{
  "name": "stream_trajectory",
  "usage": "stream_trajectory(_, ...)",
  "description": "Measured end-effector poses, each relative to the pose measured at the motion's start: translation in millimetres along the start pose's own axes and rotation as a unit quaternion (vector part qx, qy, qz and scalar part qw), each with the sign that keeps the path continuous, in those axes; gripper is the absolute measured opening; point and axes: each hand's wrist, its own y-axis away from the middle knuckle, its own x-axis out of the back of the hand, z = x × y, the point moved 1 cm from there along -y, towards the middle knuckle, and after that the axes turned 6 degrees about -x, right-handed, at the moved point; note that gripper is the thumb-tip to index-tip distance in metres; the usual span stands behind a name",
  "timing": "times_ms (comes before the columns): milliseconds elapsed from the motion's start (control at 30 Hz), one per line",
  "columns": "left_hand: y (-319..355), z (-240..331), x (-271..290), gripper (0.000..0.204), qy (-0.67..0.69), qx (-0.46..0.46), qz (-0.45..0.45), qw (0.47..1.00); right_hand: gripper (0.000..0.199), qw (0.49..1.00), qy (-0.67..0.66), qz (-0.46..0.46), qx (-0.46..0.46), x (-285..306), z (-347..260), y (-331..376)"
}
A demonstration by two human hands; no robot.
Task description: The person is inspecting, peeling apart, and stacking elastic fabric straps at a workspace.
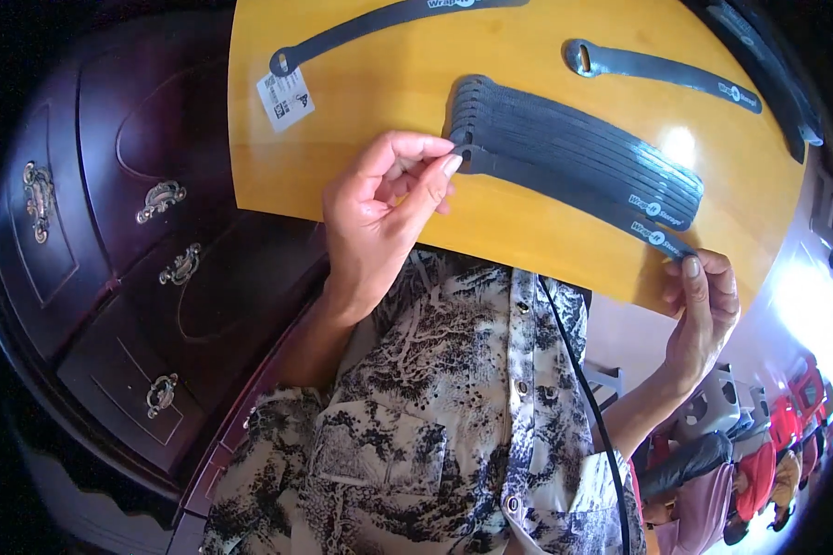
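A dark hook-and-loop strap (565, 196) is stretched between my two hands, along the near side of a pile of straps. My left hand (384, 208) pinches its slotted end between thumb and forefinger. At the other end, by the white print, my right hand (703, 310) grips the tip with thumb and fingers. The pile (574, 139) is of several matching straps lying overlapped, slotted ends to the left. Whether the held strap touches the pile or the table beneath I cannot tell.
The yellow tabletop (361, 102) also bears two loose straps, one far left (370, 35) and one far right (671, 74), a white label (285, 99), and more straps (768, 74) at the right edge. Dark wooden drawers (171, 268) stand left. Several people (754, 481) sit at lower right.
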Motion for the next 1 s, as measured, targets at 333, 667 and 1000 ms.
stream_trajectory(333,-11,-2,-7,0.01,-0.052,0.001,-0.008,0.999,0.013,1.0,-0.017,-0.001,-0.011,-2,5,-14)
stream_trajectory(667,-17,-8,-8,0.009,-0.048,-0.004,0.009,0.999,0.012,1.0,-0.002,0.007,-0.012,-6,8,-20)
stream_trajectory(1000,-18,-7,-8,0.008,-0.036,0.005,0.011,0.999,0.015,1.0,-0.013,0.01,-0.004,-7,9,-23)
